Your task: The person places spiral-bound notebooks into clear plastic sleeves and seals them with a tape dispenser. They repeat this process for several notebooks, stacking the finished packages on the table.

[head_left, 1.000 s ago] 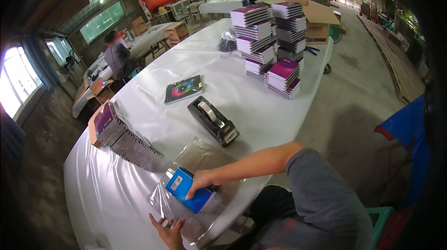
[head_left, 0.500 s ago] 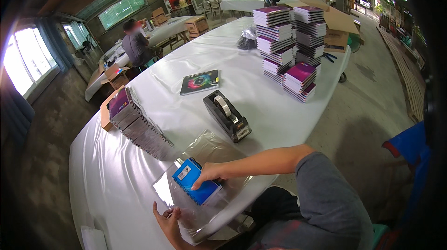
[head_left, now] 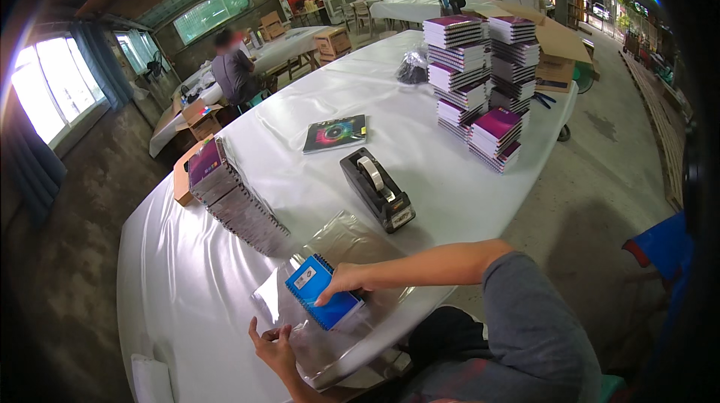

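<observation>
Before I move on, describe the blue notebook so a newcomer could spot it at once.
Find the big white-covered table, then the clear plastic film at its near edge. There, the right hand holds the spiral-bound notebook, thumb on its cover. That cover's bright blue sets it apart from the purple-topped stacks.

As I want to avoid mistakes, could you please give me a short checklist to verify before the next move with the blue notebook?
1. The right hand is on the blue notebook: ok, the thumb lies on its cover.
2. The clear film extends past the notebook: ok, it shows on the far and near sides.
3. The film is smooth: not ok, creases show in it.
4. The left hand pinches the film: cannot tell, its fingers are at the near left edge.
5. The tape dispenser has a tape roll: ok, one sits in it.
</observation>
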Available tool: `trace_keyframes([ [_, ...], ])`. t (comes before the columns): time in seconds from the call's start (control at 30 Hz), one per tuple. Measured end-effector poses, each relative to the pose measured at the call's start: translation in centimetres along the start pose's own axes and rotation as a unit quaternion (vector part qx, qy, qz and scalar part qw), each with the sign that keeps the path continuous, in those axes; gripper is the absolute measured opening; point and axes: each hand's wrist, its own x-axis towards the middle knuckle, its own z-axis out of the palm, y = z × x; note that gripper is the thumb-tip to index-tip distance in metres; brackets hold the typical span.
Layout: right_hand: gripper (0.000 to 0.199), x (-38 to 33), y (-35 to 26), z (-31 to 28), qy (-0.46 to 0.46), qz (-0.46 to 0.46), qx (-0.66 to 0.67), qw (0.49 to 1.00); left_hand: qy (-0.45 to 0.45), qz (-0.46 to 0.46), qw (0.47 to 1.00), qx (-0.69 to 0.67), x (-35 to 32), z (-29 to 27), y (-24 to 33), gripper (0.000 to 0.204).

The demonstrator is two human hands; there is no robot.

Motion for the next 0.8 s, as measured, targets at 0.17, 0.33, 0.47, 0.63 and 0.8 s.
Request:
trace_keyframes([
  [0.17,0.068,-0.8,-1.0,0.4,0.003,0.036,-0.007,0.999,-0.044,-0.029,0.998,-0.038,0.0,0.1,-1.1,0.047],
  [0.33,0.068,-0.7,-0.6,0.2,-0.011,0.030,0.016,0.999,-0.010,-0.079,0.996,0.029,-0.5,1.3,-0.1,0.022],
  [0.47,0.066,-0.3,-0.5,0.3,-0.018,0.026,0.019,0.999,0.035,0.011,0.983,0.181,-1.1,1.3,1.3,0.016],
  [0.63,0.069,0.4,0.0,-0.1,-0.007,0.029,0.018,0.999,0.160,0.312,0.916,0.193,-0.2,1.7,3.3,0.019],
  [0.8,0.069,-0.2,-1.0,0.0,-0.009,0.042,-0.017,0.999,-0.090,-0.117,0.989,-0.008,-0.4,1.4,5.5,0.031],
])
